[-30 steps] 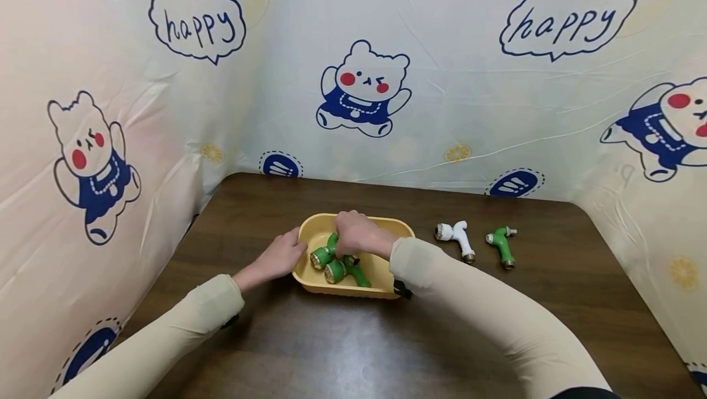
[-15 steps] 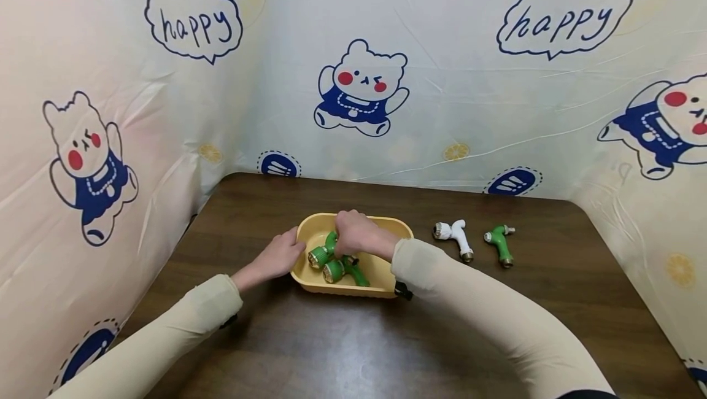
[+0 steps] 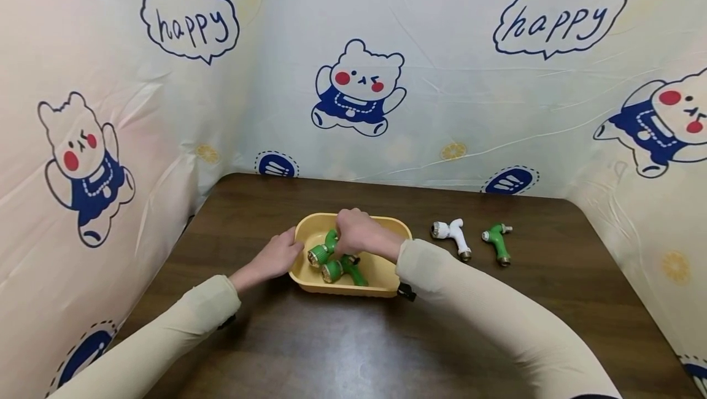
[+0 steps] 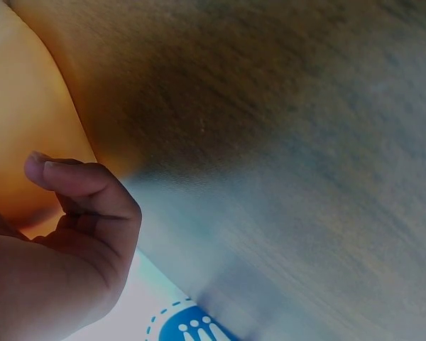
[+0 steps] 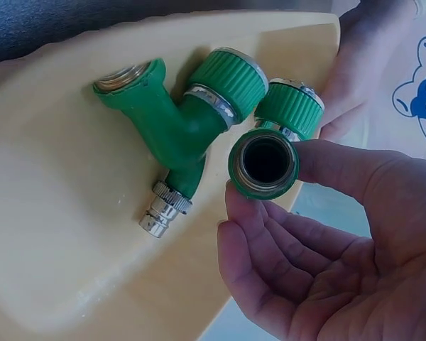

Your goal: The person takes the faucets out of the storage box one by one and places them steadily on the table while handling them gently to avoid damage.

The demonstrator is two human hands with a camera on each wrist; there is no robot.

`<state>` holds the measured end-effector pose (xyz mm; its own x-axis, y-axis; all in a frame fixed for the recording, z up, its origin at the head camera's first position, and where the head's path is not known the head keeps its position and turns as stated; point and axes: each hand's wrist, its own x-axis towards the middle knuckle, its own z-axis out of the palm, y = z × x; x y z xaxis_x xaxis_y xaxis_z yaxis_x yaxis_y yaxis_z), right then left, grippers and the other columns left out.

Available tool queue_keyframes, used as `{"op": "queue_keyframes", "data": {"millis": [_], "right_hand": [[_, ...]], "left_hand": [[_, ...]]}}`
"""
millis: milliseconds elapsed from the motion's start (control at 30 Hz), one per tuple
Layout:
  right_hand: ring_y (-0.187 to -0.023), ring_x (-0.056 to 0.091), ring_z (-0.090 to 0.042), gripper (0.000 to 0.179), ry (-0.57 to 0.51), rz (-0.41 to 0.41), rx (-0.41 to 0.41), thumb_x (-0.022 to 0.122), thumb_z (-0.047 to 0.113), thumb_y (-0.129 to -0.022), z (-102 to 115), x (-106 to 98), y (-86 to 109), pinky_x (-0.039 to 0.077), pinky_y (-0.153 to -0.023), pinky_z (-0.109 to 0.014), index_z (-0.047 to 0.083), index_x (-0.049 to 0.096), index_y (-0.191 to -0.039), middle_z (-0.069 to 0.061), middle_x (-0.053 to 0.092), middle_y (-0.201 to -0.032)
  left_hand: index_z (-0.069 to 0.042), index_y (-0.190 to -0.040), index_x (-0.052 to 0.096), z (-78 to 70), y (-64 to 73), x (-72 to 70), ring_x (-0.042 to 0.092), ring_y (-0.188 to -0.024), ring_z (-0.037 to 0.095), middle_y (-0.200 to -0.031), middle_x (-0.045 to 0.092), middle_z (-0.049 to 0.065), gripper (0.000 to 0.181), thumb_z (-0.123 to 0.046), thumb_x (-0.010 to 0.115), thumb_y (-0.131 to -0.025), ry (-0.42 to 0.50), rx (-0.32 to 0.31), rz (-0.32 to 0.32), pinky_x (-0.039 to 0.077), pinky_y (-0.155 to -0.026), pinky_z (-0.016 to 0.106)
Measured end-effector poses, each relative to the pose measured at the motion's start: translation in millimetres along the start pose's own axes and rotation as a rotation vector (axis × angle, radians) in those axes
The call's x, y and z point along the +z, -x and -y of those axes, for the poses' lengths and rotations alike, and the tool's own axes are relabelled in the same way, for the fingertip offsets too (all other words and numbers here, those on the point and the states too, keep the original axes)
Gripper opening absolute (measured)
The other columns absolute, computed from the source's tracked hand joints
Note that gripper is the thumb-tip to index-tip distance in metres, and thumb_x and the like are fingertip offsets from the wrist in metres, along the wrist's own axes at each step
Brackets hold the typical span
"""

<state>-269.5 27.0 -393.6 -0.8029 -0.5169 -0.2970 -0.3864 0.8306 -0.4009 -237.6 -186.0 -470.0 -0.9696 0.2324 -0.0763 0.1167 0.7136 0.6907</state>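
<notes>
A yellow plastic basin [image 3: 381,275] sits mid-table with two green faucets in it. My left hand [image 3: 276,256] grips its left end, thumb and fingers on the rim; in the left wrist view the fingers [image 4: 92,192] curl at the yellow wall. Inside the basin, my right hand [image 3: 361,233] pinches one green faucet [image 5: 290,106] between thumb and fingers, its threaded opening facing the right wrist camera. Beside it, the other green faucet [image 5: 172,128], with a metal nozzle, lies on the basin floor. The right hand covers part of the held faucet in the head view.
To the right of the basin, a white faucet [image 3: 453,237] and another green faucet [image 3: 498,244] lie on the brown wooden table [image 3: 309,337]. A printed cloth [image 3: 431,110] hangs around the table's back and sides.
The head view has turned slightly, so the scene sits a little further left. Both hands keep their hold, and the faucets have not visibly moved.
</notes>
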Motion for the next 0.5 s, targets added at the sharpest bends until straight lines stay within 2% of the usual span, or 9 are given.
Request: {"op": "queue_keyframes", "data": {"millis": [200, 500], "right_hand": [[-0.041, 0.019, -0.009, 0.06, 0.002, -0.017, -0.025, 0.086, 0.021, -0.089, -0.3, -3.4, 8.8, 0.025, -0.044, -0.024, 0.016, 0.04, -0.051, 0.006, 0.023, -0.045], [-0.041, 0.018, -0.009, 0.06, 0.012, -0.024, -0.034, 0.087, 0.023, -0.089, -0.4, -5.9, 15.9, 0.023, -0.044, -0.024, 0.016, 0.04, -0.051, 0.007, 0.023, -0.045]], "left_hand": [[0.013, -0.131, 0.051, -2.5, 0.0, 0.7, 0.068, -0.063, 0.018, -0.083, 0.067, 0.013, 0.035, -0.008, 0.044, -0.104, -0.007, 0.0, -0.001, 0.057, -0.054, 0.032], [0.014, -0.135, 0.048, -4.2, 1.9, -0.8, 0.068, -0.063, 0.018, -0.083, 0.067, 0.013, 0.038, -0.007, 0.043, -0.104, -0.008, -0.009, 0.001, 0.057, -0.054, 0.032]]}}
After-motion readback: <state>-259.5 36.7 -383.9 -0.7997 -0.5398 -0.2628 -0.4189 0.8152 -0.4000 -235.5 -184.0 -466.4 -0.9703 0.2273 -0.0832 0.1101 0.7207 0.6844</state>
